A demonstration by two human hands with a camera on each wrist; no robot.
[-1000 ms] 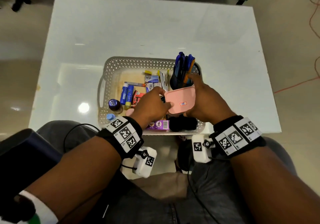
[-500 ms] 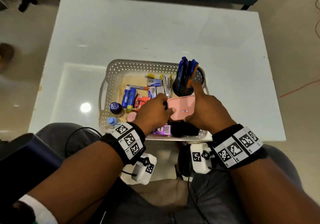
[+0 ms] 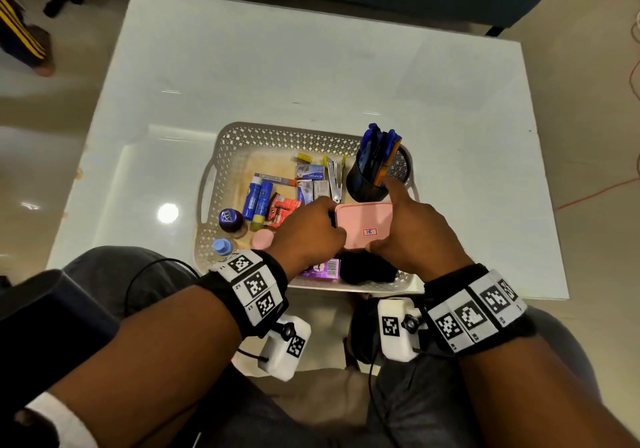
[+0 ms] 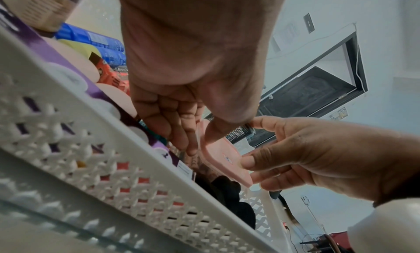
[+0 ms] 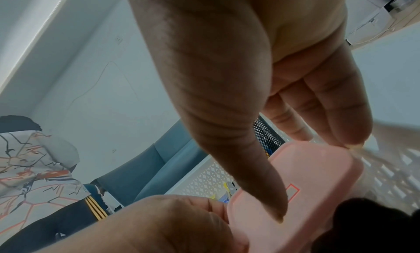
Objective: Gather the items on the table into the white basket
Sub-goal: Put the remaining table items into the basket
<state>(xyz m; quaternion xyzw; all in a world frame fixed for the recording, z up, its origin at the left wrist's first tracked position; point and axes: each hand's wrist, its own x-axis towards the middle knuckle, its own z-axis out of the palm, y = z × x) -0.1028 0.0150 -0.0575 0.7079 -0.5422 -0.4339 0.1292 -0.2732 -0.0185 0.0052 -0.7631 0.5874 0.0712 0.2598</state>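
A flat pink case (image 3: 363,224) with a small red-edged label hangs low over the near right part of the white basket (image 3: 284,135). My left hand (image 3: 311,229) pinches its left edge with thumb and curled fingers, as the left wrist view (image 4: 200,140) shows. Holding the right side of the pink case (image 5: 295,176), my right hand (image 3: 408,225) has its thumb on the near edge and its fingers along the far edge. Under the pink case (image 4: 227,159) lies a black cloth bundle (image 3: 367,267).
Inside the basket are a black mesh pen cup (image 3: 377,173) with blue pens, glue sticks (image 3: 258,198), a stapler (image 3: 335,179), small boxes, a purple box (image 3: 323,269) and small bottles (image 3: 230,220). The white table (image 3: 311,66) surrounds it. A second person stands at far left (image 3: 24,38).
Both hands have lowered the pink case a little toward the basket's near right part, and it now lies flatter. The camera has drifted slightly.
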